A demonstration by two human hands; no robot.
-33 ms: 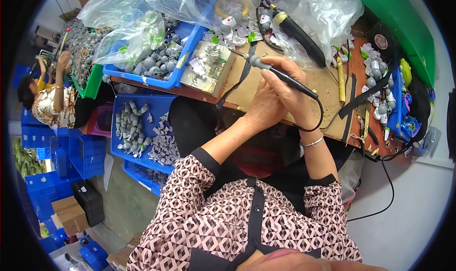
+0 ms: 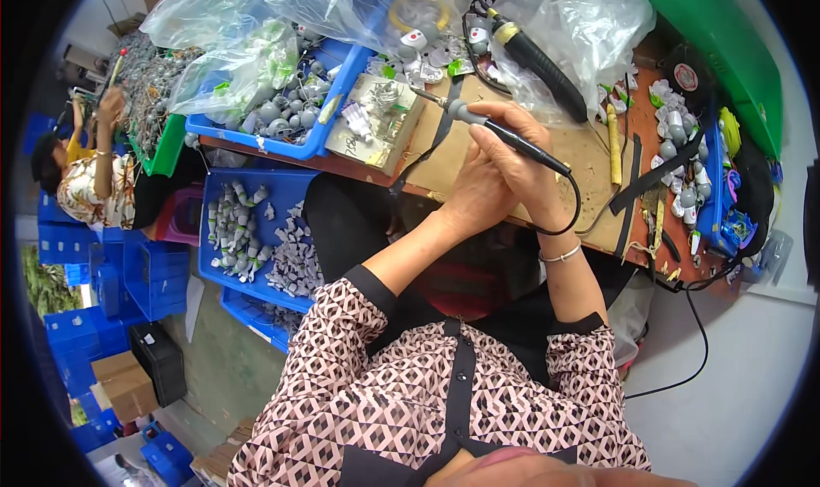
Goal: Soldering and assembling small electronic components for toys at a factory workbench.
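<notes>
Soldering iron (image 2: pixel 521 146) was located above the near part of the desk (image 2: pixel 707 266), in my right hand. Tan board (image 2: pixel 598 214) covered much of the desk surface. A blue tray (image 2: pixel 248 143), filled with parts and plastic bags, stood at the far left. A pale box (image 2: pixel 376 132) stood to its right, just beside it.

My hands were together, the right overlapping the left. My right hand (image 2: pixel 531 173) pinched the iron between thumb and forefinger, pen fashion. My left hand (image 2: pixel 478 192) lay against it; its fingers were mostly hidden, so I could not tell whether they gripped anything.

Handling, as judged: the black handle (image 2: pixel 540 155) appeared light, stiff and fairly smooth, liable to roll in a slack grip. The correct hold was on this handle, behind the grey collar (image 2: pixel 465 113) and clear of all metal. The flexible cord (image 2: pixel 580 203) curved from the rear end past my right wrist; a slight drag was to be expected. The slender metal tip (image 2: pixel 430 96) pointed toward the box's upper right corner; contact could not be confirmed. It was to be treated as hot and easily damaged by knocks.
</notes>
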